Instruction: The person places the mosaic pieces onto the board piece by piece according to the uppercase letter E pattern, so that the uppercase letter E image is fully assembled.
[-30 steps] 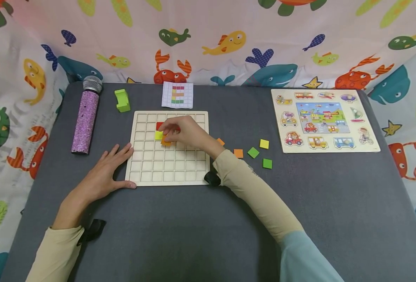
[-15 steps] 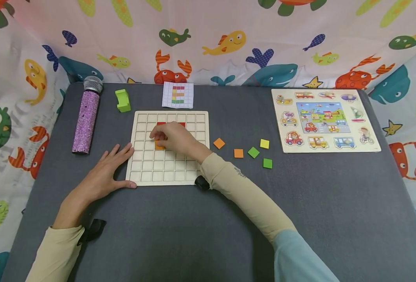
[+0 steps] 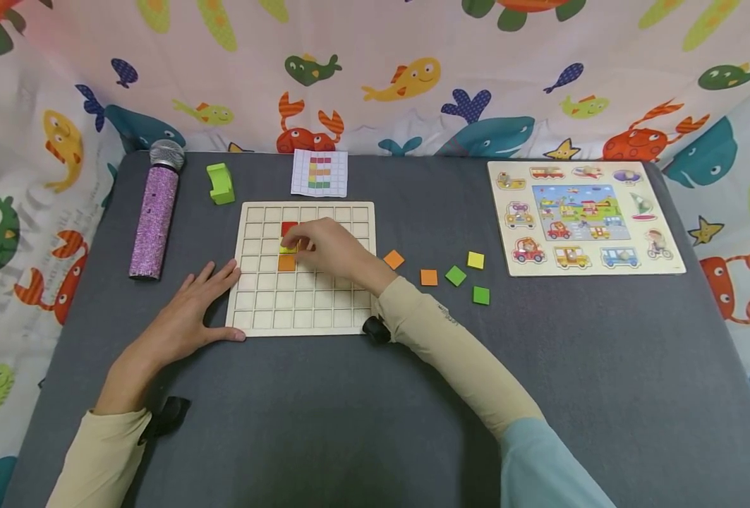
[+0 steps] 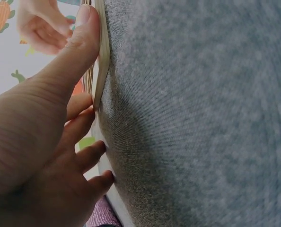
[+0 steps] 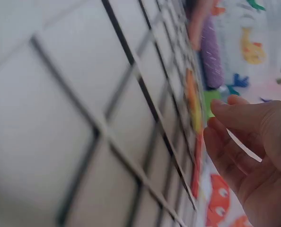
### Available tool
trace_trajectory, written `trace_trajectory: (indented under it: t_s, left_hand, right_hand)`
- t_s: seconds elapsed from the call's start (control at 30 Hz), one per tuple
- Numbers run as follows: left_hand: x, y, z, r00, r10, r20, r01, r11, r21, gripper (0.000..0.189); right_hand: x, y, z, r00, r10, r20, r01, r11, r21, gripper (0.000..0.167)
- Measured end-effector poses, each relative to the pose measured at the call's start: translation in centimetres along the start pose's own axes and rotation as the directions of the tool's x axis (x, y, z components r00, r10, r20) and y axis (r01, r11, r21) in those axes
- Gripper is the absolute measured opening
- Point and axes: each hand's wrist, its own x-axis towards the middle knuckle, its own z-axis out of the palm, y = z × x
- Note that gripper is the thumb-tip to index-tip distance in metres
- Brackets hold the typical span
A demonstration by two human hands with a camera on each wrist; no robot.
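Note:
A pale wooden grid board (image 3: 264, 300) lies on the grey table. My left hand (image 3: 187, 314) rests with fingers spread at its left side, thumb at the near left corner. In the left wrist view the thumb (image 4: 76, 45) lies along the board's edge. Above the board hovers my right hand (image 3: 333, 250), loosely bent, with nothing seen between thumb and fingers in the right wrist view. An orange square tile (image 3: 287, 262) sits in a cell. Beyond it are a yellow-green tile (image 3: 288, 248), partly behind the fingers, and a red tile (image 3: 289, 228). The hand hides other cells.
Right of the board lie loose tiles: orange (image 3: 428, 277), green (image 3: 456, 275) and yellow (image 3: 475, 260) among them. A paper with a colored grid pattern (image 3: 319, 173) lies behind. A sparkly microphone (image 3: 154, 212), a green block (image 3: 221, 183) and a picture puzzle (image 3: 587, 219) stand around.
The right hand has moved left over the orange tile, released it in its cell below the yellow-green one, then drawn back slightly right. The left hand stays in place.

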Motion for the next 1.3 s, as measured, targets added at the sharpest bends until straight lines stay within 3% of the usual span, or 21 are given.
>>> trace_trajectory:
  t_s: [0.2,0.43,0.57,0.83,1.03,1.17,1.3]
  left_hand:
    - [-0.6,-0.1,0.4,1.000,-0.019,-0.011,0.019,1.000,0.004,0.106]
    - [-0.7,-0.3,0.5,1.000,-0.009,-0.027,0.008,1.000,-0.006,0.106]
    - [-0.6,-0.5,0.5,1.000,-0.013,-0.026,0.013,1.000,-0.002,0.105]
    - [-0.3,-0.4,0.4,1.000,-0.011,-0.022,0.011,1.000,0.000,0.105]
    - [-0.1,0.0,0.3,1.000,-0.015,-0.013,0.016,1.000,0.007,0.106]
    - [0.0,0.1,0.2,1.000,-0.011,-0.007,0.011,1.000,0.003,0.106]
    - [0.1,0.1,0.2,1.000,-0.011,-0.008,0.011,1.000,0.006,0.106]
  right_hand:
    - [-3.6,1.5,-3.1,0.999,0.014,-0.034,-0.015,0.999,-0.029,0.024]
    - [-7.8,4.6,-5.8,0.992,0.112,0.064,-0.104,0.988,-0.117,0.033]
    - [-9.0,5.8,-5.9,0.991,0.109,0.078,-0.100,0.988,-0.118,0.034]
    - [-9.6,6.6,-5.8,0.996,0.086,0.027,-0.083,0.993,-0.087,0.034]
    - [-9.5,6.3,-6.5,0.995,0.075,0.068,-0.075,0.997,-0.015,0.024]
    - [-8.9,5.7,-6.8,0.994,0.055,0.090,-0.059,0.997,0.044,0.025]
    - [-7.7,5.1,-6.7,0.999,0.030,0.038,-0.034,0.994,0.106,0.028]
